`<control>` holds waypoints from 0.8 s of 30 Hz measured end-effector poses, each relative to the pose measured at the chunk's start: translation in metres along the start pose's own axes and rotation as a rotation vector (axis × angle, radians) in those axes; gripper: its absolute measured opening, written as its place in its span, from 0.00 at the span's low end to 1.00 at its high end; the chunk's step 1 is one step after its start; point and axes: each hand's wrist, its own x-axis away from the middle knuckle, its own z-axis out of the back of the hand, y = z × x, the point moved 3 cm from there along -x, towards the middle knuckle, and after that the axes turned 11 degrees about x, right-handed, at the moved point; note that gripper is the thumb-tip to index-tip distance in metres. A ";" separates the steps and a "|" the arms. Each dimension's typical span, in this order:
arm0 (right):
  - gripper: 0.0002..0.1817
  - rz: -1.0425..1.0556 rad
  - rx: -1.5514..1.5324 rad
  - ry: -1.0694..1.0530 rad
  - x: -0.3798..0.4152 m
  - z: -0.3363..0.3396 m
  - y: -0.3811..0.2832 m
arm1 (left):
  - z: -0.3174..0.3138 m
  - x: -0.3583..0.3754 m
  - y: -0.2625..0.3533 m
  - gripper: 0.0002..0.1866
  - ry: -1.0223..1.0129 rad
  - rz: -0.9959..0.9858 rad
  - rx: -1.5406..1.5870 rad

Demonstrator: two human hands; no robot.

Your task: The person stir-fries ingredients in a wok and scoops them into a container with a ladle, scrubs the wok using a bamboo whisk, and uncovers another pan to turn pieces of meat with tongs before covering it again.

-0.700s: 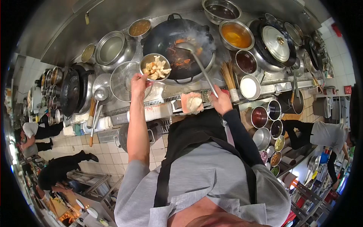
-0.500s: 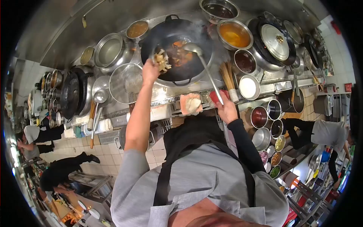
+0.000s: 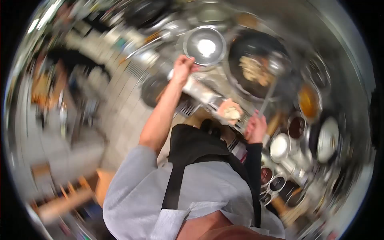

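My left hand (image 3: pixel 183 68) grips the rim of a shiny metal bowl (image 3: pixel 205 46), whose inside looks bare, to the left of the wok. Pale pieces of food (image 3: pixel 254 71) lie in the black wok (image 3: pixel 258 44). Closed round the handle of a long ladle (image 3: pixel 278 64) is my right hand (image 3: pixel 256 127); the ladle's round head is over the right part of the wok. A folded pinkish cloth (image 3: pixel 230 111) with something pale on it sits at the counter edge between my hands.
A pot of orange liquid (image 3: pixel 309 102), a dark red sauce pot (image 3: pixel 297 126), a white-filled bowl (image 3: pixel 279 146) and a lidded pot (image 3: pixel 328 140) stand at right. Another person in dark clothes (image 3: pixel 76 60) is blurred at left. Tiled floor (image 3: pixel 120 92) shows beyond my left arm.
The view has turned. The pale food from the bowl in my left hand is now in the wok, and that bowl has moved left, away from the wok. My right hand still holds the ladle.
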 end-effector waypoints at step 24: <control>0.24 -0.294 -0.110 -0.692 -0.055 -0.089 -0.030 | 0.350 0.875 -0.123 0.26 1.627 -0.911 0.880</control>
